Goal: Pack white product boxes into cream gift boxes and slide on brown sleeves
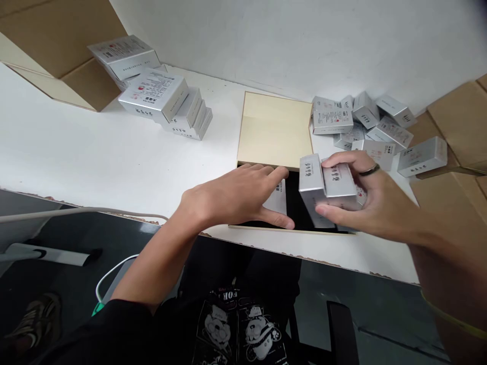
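Observation:
A shallow gift box with a black inside (294, 205) and a cream lid (276, 129) lies open at the table's front edge. My left hand (236, 195) spreads flat over its left part, palm down with the thumb apart. Beneath that hand a silver carton (280, 196) lies in the box, mostly covered. My right hand (375, 203) is closed round two silver cartons side by side, the left carton (311, 175) and the right carton (338, 180). They are tilted over the right part of the box, and their lower ends reach into it.
Several silver cartons (155, 94) are stacked at the left, beside a brown cardboard box (72, 45). More silver cartons (391, 132) lie in a loose heap at the back right, near another cardboard box (456, 203). A white wall (297, 45) borders the table (95, 157) behind.

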Action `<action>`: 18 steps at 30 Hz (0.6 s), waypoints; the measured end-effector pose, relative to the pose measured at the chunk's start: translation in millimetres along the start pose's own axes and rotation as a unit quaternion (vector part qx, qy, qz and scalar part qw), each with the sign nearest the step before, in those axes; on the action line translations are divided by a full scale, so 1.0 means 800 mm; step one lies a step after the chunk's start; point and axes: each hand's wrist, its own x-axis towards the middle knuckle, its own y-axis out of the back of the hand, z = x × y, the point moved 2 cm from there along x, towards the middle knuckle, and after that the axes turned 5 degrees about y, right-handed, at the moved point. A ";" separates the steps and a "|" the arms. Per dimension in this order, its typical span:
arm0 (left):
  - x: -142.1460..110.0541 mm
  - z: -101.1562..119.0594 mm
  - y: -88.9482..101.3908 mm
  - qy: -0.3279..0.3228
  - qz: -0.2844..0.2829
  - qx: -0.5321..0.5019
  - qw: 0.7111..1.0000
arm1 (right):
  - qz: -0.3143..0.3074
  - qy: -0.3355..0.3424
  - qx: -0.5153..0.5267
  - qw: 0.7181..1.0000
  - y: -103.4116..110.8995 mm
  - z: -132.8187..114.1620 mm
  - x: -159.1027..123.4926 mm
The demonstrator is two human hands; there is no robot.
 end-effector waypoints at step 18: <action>-0.001 0.017 -0.012 0.043 -0.074 0.079 0.993 | 0.128 -0.163 0.099 0.973 -0.043 -0.003 -0.008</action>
